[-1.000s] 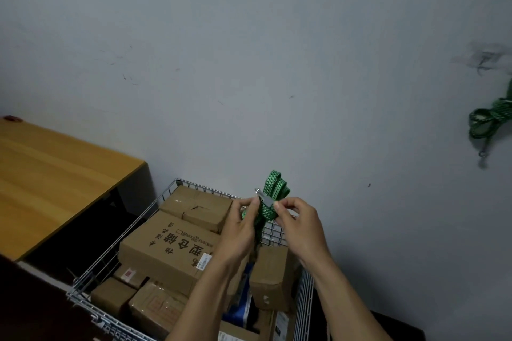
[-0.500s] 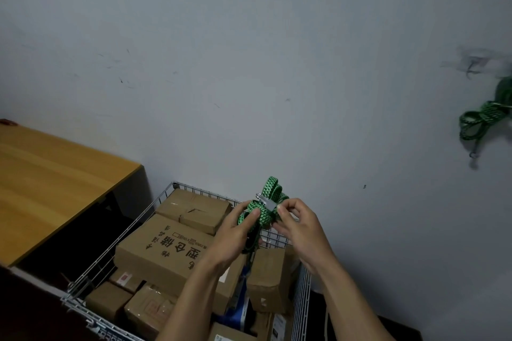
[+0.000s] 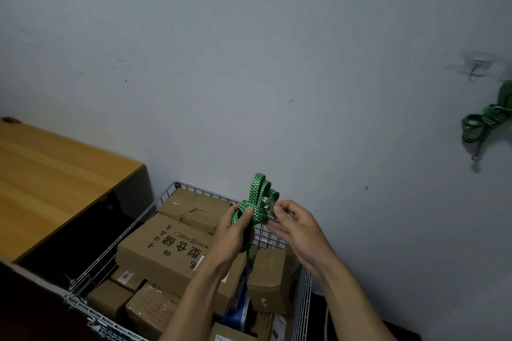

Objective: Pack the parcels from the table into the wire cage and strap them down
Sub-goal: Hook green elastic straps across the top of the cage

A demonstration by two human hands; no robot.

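At your far left the wooden tabletop (image 3: 55, 180) ends in a straight edge, with a dark gap between it and the left rim of the wire cage (image 3: 116, 255). Cardboard parcels fill the cage. The large printed parcel (image 3: 166, 255) lies flat on top of smaller ones, and its left edge runs close along the wire side. Behind it, a plain parcel (image 3: 194, 207) sits just under the rear rim, which stands near the wall. The space above these two is open up to your arms.

Your left hand (image 3: 232, 232) is over the cage's back right part. Its fingers are curled round the folded green strap (image 3: 257, 199) and the thumb presses across the loops, which stand up past the rear rim. Your right hand (image 3: 302, 232) is just beside it, its fingers narrowed to pinch the strap's metal hook (image 3: 268, 206). Below your wrists a small upright parcel (image 3: 267, 279) stands near the right wire wall, and past that wall is dark floor.

Well apart, at the far right edge, a second green strap (image 3: 482, 122) hangs on the wall.
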